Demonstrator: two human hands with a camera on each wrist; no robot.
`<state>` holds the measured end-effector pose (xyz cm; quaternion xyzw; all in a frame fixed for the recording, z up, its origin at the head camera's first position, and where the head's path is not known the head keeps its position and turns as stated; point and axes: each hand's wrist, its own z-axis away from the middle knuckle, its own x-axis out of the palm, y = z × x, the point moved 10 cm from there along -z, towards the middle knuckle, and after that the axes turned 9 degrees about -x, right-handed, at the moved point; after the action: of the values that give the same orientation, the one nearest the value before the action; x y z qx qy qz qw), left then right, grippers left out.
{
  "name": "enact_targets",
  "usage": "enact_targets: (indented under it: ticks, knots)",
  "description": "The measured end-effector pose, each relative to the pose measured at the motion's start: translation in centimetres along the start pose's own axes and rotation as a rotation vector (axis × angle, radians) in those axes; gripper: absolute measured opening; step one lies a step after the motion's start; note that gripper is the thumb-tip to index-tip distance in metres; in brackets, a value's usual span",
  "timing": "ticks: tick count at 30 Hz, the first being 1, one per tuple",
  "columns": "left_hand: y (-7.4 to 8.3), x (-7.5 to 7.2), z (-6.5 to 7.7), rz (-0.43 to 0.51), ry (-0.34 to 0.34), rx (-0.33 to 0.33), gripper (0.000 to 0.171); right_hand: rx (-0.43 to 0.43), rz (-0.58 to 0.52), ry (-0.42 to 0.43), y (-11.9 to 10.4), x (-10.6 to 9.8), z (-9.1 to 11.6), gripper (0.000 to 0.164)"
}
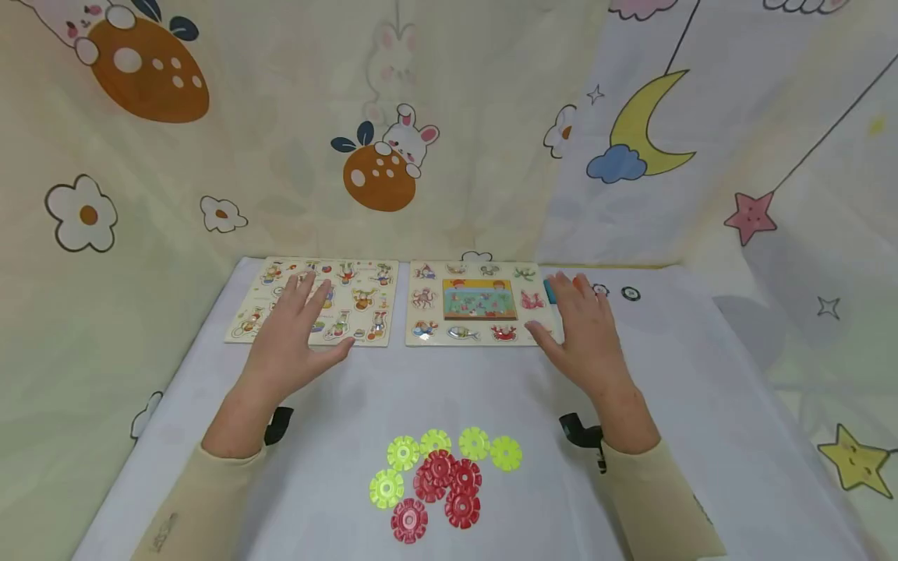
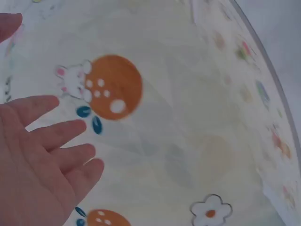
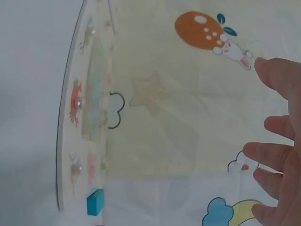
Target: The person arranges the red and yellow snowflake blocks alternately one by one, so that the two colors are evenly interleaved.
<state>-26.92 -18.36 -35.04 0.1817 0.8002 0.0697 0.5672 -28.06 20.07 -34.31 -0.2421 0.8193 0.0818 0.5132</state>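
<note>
My left hand (image 1: 284, 347) hovers with fingers spread, seen over the left puzzle board (image 1: 375, 312), and holds nothing. On the other side my right hand (image 1: 585, 335) is likewise spread and bare, beside the right edge of the sea-animal puzzle board (image 1: 428, 331). Closer to me, between the forearms, lie several red notched discs (image 1: 409, 520), some overlapping. Several yellow-green notched discs (image 1: 386, 488) curve around their far side. Both wrist views show the fingers apart with nothing in the palms (image 2: 33, 174).
A blue block (image 3: 95, 202) and a small round black-and-white piece (image 1: 631, 294) lie right of the sea-animal board, partly behind my right hand. A white cloth (image 1: 701, 405) covers the table. Printed fabric (image 1: 484, 156) hangs behind and at the sides.
</note>
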Motion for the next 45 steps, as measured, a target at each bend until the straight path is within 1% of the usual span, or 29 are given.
enact_targets:
  ticks: [4,7,10,13,16,18,20,22,24,26,28,31,34,37,39,42,45]
  knots:
    - [3.0,-0.3,0.8,0.087,-0.004,0.096,0.085,-0.113,-0.041,0.001,-2.9,-0.4,-0.2,0.079]
    - [5.0,0.2,1.6,0.164,-0.039,0.159,0.081,-0.167,-0.124,-0.03,-4.6,-0.3,-0.1,0.079]
    - [6.7,1.2,2.4,0.228,-0.106,0.197,0.078,-0.179,-0.24,-0.098,-5.7,0.4,0.2,0.078]
    - [8.0,2.6,3.3,0.284,-0.19,0.215,0.075,-0.153,-0.38,-0.199,-6.3,1.7,0.7,0.075]
    - [9.5,4.5,4.3,0.393,-0.325,0.229,0.068,-0.132,-0.531,-0.339,-6.9,3.7,1.5,0.067]
    - [10.7,6.0,5.0,0.484,-0.441,0.247,0.061,-0.138,-0.611,-0.432,-7.3,5.2,2.0,0.063]
    - [11.7,7.6,5.9,0.555,-0.564,0.266,0.054,-0.162,-0.684,-0.507,-7.8,6.4,2.5,0.06]
    - [12.5,9.1,6.9,0.591,-0.672,0.278,0.049,-0.184,-0.752,-0.574,-8.4,7.6,2.9,0.059]
    - [13.0,10.4,7.7,0.61,-0.758,0.276,0.046,-0.203,-0.803,-0.636,-8.9,8.6,3.4,0.056]
    - [13.2,11.6,8.6,0.603,-0.825,0.27,0.045,-0.205,-0.834,-0.705,-9.4,9.6,3.9,0.051]
    - [13.4,12.7,9.4,0.569,-0.876,0.267,0.044,-0.197,-0.831,-0.773,-9.8,10.6,4.5,0.046]
    - [13.7,13.9,10.3,0.469,-0.907,0.282,0.045,-0.181,-0.817,-0.858,-10.5,12.0,5.4,0.039]
    - [13.9,14.4,10.9,0.369,-0.904,0.3,0.044,-0.165,-0.76,-0.916,-10.9,13.1,6.1,0.038]
    - [14.2,14.5,11.3,0.309,-0.887,0.331,0.042,-0.143,-0.668,-0.946,-11.1,13.7,6.6,0.041]
    - [14.5,14.6,11.5,0.277,-0.866,0.359,0.04,-0.138,-0.594,-0.949,-11.1,14.0,6.8,0.044]
    - [14.8,14.7,11.6,0.239,-0.834,0.39,0.036,-0.138,-0.521,-0.938,-11.3,14.2,6.9,0.045]
    - [14.6,15.0,11.4,0.214,-0.832,0.373,0.034,-0.156,-0.479,-0.925,-11.4,14.3,6.9,0.044]
